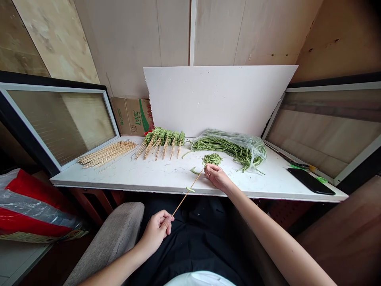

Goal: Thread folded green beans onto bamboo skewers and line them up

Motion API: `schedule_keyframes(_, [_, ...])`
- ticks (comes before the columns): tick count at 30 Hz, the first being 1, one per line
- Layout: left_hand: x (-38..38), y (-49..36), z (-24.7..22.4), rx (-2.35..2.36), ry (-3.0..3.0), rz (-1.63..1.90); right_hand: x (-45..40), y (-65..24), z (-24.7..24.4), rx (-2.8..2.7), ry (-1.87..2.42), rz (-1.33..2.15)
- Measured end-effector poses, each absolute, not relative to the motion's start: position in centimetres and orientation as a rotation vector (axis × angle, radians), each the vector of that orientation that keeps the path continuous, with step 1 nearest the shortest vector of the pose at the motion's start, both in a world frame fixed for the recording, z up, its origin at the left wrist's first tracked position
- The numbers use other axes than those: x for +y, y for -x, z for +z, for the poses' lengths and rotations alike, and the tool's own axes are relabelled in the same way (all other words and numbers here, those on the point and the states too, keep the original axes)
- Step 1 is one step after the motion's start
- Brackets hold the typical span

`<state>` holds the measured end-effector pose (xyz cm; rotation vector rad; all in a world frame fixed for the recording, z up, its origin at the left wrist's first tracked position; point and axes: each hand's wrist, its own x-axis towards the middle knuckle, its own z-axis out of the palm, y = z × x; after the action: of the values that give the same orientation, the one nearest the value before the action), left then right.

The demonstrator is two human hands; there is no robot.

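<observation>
My left hand [159, 227] is closed around the lower end of a thin bamboo skewer [180, 203], which slants up and away over the table's front edge. One short piece of green long bean [189, 190] is threaded crosswise partway along it. At the skewer's upper tip, my right hand [216, 175] pinches another bean piece [204, 163], mostly hidden by the fingers. Just beyond that hand lies a small pile of cut bean pieces [212, 159]. A loose bent bean piece [194, 171] rests to its left on the white table [143, 174].
Finished bean skewers [165, 137] are stacked at the back, beside a fan of bare skewers [108, 153] on the left. Whole long beans [220, 143] lie partly in a clear plastic bag [258, 145]. A black phone [311, 181] is at the right. A white board [220, 99] stands behind.
</observation>
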<state>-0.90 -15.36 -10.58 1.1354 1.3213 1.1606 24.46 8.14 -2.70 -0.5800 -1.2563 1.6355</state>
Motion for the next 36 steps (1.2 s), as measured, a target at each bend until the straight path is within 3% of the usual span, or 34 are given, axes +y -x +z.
schedule_keyframes(36, [-15.37, 1.22, -10.22, 1.455, -1.201, 1.132, 8.31, -24.78, -3.28, -1.431, 0.611, 1.583])
